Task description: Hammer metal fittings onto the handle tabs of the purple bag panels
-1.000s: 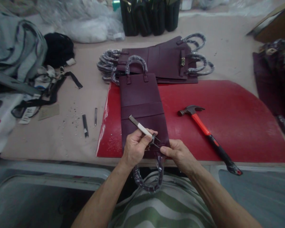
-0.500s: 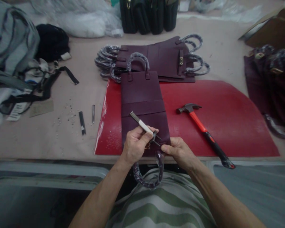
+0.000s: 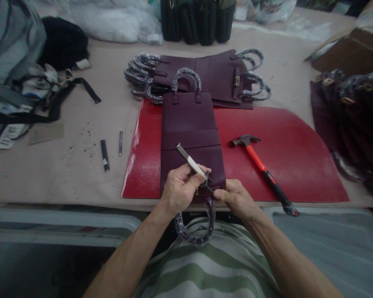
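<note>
Two hands of mine meet at the near end of a purple handbag (image 3: 189,114), which lies flat and opened out across a red mat (image 3: 282,157). My left hand (image 3: 180,188) pinches a slim metal hand tool (image 3: 192,162) by its white-wrapped middle, between thumb and fingers; its flat silvery head points away from me, up and to the left over the bag. Just past my left fingertips shows a small dark forked part; I cannot tell whether it belongs to the tool or to the bag. My right hand (image 3: 238,198) pinches the bag's right edge, thumb on top and fingers curled under, their tips hidden. A bit of gold-coloured hardware (image 3: 196,192) shows beside my left fingers.

One plastic-wrapped handle (image 3: 194,239) hangs off the table edge in front of my striped clothing; the other wrapped handle (image 3: 186,73) lies at the far end, over a stack of purple bags (image 3: 202,74). Right of my work, a claw hammer (image 3: 264,169) rests on the mat, its grip end jutting past the table edge. To the left, a dark strip (image 3: 104,155) and a thin metal rod (image 3: 120,143) lie near each other on the table (image 3: 96,182).
</note>
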The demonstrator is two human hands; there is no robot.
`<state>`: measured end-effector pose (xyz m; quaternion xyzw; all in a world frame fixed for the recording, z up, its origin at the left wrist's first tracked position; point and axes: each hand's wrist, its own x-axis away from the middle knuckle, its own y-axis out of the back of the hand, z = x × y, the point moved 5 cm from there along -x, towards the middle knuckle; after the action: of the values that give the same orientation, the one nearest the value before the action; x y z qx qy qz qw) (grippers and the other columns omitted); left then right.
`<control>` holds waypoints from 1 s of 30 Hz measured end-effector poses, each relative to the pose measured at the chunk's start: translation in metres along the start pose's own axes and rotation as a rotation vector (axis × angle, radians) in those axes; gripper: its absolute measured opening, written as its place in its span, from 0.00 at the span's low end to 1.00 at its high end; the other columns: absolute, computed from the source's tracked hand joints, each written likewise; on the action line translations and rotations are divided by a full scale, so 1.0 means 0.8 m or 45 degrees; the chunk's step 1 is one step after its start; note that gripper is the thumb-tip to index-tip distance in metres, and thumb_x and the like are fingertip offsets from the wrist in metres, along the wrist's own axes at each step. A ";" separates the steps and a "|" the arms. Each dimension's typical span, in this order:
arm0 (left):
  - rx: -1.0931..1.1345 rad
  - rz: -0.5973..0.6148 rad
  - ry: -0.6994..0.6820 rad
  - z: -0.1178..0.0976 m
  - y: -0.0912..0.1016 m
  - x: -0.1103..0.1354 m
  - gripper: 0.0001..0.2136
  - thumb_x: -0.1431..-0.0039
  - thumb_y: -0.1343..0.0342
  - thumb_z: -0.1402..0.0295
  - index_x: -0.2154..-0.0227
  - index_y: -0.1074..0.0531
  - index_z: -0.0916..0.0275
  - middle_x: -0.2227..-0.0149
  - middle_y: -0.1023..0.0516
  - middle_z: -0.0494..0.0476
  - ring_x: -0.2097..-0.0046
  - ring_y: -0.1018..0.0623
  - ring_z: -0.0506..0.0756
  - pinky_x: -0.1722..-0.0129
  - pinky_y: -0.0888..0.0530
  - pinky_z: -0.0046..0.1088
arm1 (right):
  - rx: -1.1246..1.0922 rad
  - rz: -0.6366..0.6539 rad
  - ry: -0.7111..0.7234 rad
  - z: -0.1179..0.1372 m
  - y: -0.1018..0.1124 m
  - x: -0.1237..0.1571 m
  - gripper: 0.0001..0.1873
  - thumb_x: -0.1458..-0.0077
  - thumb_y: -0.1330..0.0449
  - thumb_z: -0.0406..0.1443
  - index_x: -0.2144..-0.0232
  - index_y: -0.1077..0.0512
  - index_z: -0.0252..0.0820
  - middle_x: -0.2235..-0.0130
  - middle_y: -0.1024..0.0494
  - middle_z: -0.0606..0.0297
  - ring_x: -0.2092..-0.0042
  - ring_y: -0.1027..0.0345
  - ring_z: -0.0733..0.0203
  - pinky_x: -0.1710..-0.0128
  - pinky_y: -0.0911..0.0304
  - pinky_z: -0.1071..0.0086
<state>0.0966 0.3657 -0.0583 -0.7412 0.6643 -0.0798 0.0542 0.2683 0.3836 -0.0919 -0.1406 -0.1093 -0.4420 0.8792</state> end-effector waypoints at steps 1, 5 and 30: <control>-0.005 -0.006 -0.004 -0.001 0.000 0.001 0.10 0.39 0.38 0.62 0.62 0.19 0.64 0.61 0.17 0.60 0.60 0.19 0.56 0.65 0.22 0.25 | 0.004 -0.004 0.004 0.000 0.000 0.000 0.19 0.49 0.32 0.50 0.72 0.23 0.38 0.71 0.26 0.64 0.68 0.36 0.59 0.63 0.37 0.65; -0.015 -0.005 -0.018 -0.001 0.000 0.002 0.10 0.39 0.38 0.62 0.62 0.19 0.63 0.60 0.17 0.60 0.58 0.19 0.57 0.65 0.21 0.26 | 0.015 -0.023 0.018 0.003 0.000 0.000 0.20 0.50 0.31 0.50 0.71 0.22 0.38 0.72 0.27 0.65 0.68 0.37 0.59 0.64 0.38 0.66; -0.398 -0.022 -0.042 0.004 -0.014 -0.005 0.10 0.42 0.41 0.66 0.62 0.20 0.65 0.67 0.18 0.57 0.70 0.23 0.51 0.70 0.28 0.23 | -0.523 -0.280 -0.125 -0.014 -0.021 0.021 0.13 0.60 0.29 0.40 0.74 0.24 0.38 0.74 0.24 0.63 0.74 0.34 0.63 0.71 0.35 0.69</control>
<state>0.1080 0.3711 -0.0592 -0.7475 0.6612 0.0363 -0.0517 0.2653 0.3578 -0.0943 -0.3252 -0.0744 -0.5407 0.7723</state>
